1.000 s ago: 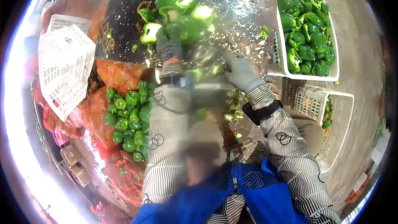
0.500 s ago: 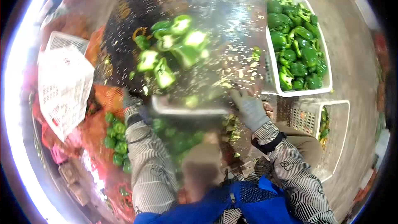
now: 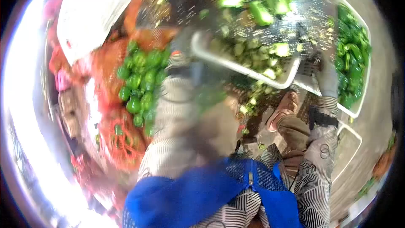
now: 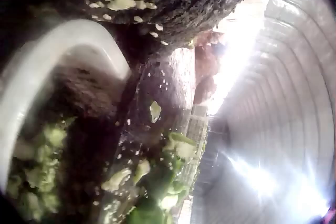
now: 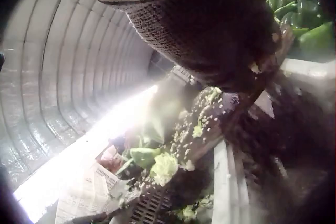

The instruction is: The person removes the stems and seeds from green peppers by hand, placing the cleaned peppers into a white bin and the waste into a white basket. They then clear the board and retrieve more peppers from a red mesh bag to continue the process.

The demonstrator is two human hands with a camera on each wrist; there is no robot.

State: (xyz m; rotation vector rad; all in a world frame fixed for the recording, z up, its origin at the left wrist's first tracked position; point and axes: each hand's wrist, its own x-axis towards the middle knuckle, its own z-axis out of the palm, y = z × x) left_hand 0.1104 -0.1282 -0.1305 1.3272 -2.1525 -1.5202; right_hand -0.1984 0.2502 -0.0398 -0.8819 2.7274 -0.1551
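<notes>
A white crate (image 3: 249, 74) of cut pepper cores and pale scraps (image 3: 253, 55) juts out from under the front of the dark tabletop (image 3: 185, 12). My gloved left hand (image 3: 182, 44) is blurred beside the crate's left end. In the left wrist view, seeds cling to its knitted glove (image 4: 173, 11), right above the crate's curved rim (image 4: 79, 32); its fingertips are hidden. My gloved right hand (image 3: 327, 74) is at the tabletop's right front corner, its glove (image 5: 205, 35) overlapping the board's edge in the right wrist view. Halved green peppers (image 3: 261, 12) lie on the seed-strewn tabletop.
A white crate full of green peppers (image 3: 352, 59) stands at the right of the tabletop. Whole green peppers (image 3: 143, 80) lie among orange net sacks (image 3: 105, 97) at left. A white crate (image 3: 90, 12) sits at upper left. Pepper scraps (image 3: 251, 103) litter the floor near a shoe (image 3: 287, 105).
The head view has swung left and down. The crate of pepper scraps has come out from under the tabletop. My left hand left the cut peppers; my right hand moved right along the edge.
</notes>
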